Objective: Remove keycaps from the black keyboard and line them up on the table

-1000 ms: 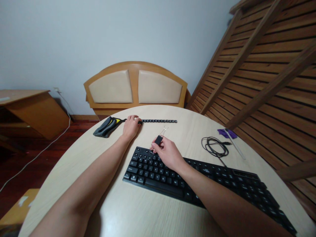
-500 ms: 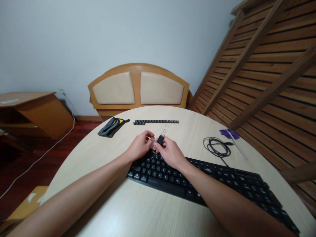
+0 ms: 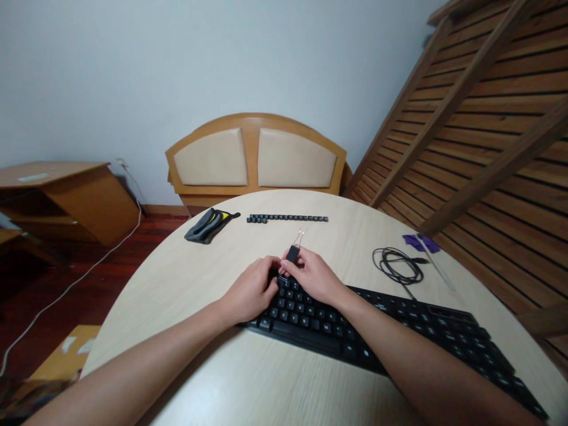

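Observation:
A black keyboard (image 3: 306,340) lies slantwise across the near side of the round table. In my right hand (image 3: 313,272) is a keycap puller (image 3: 293,254), its black handle pinched between thumb and fingers just above the keyboard's back edge. The puller's thin wire loops point up and away from me. My left hand (image 3: 252,288) is on the keyboard's left end, fingers curled over the upper left corner and thumb on the key side. It covers the keys there. Beyond both hands, small black keycaps (image 3: 288,218) stand in a row, with a short second row at its left.
A grey and black pouch (image 3: 208,226) with yellow trim lies at the back left of the table (image 3: 186,349). To the right are a coiled black cable (image 3: 397,266), a purple cloth (image 3: 412,242) and a thin pale stick (image 3: 437,266). A wooden slatted frame leans on the right.
My left hand has come down from beside the puller onto the keyboard's left end. The right hand still holds the puller in nearly the same place. The view has shifted slightly.

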`<state>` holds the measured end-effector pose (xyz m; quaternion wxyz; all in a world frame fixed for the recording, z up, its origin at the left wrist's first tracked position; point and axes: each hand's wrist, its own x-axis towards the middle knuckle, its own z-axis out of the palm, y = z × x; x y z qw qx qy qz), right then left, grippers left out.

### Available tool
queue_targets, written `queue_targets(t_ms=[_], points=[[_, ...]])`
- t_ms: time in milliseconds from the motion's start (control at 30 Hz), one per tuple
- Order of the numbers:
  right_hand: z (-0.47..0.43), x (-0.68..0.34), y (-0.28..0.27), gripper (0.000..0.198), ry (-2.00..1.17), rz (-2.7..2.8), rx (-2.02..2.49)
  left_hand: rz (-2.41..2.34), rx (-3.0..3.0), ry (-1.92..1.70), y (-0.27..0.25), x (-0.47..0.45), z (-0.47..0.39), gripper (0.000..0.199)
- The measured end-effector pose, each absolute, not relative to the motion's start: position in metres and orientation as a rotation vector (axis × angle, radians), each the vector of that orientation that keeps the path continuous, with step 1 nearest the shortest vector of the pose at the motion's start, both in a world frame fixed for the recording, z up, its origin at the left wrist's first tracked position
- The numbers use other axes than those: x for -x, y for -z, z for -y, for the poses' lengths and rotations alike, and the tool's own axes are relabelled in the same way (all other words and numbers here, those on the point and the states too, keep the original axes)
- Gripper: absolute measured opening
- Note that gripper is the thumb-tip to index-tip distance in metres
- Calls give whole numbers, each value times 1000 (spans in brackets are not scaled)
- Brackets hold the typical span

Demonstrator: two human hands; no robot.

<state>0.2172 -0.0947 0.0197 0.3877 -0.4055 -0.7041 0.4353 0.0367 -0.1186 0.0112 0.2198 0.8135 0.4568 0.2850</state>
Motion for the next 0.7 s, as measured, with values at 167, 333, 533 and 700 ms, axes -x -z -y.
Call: queue_targets(t_ms=[167, 333, 533, 700], points=[[94, -215, -17, 11, -1074, 1853, 993, -1286, -2265, -792, -12, -37, 122, 29], [92, -210, -16, 11, -1045, 1888, 973, -1291, -2207, -840, -9, -37, 120, 33], [93, -210, -21, 16, -1043, 1964, 969, -1296, -2026, -909, -10, -35, 120, 32], [96, -215, -23, 16, -896, 2079, 971, -1235, -1916, -975, -18, -35, 124, 22]])
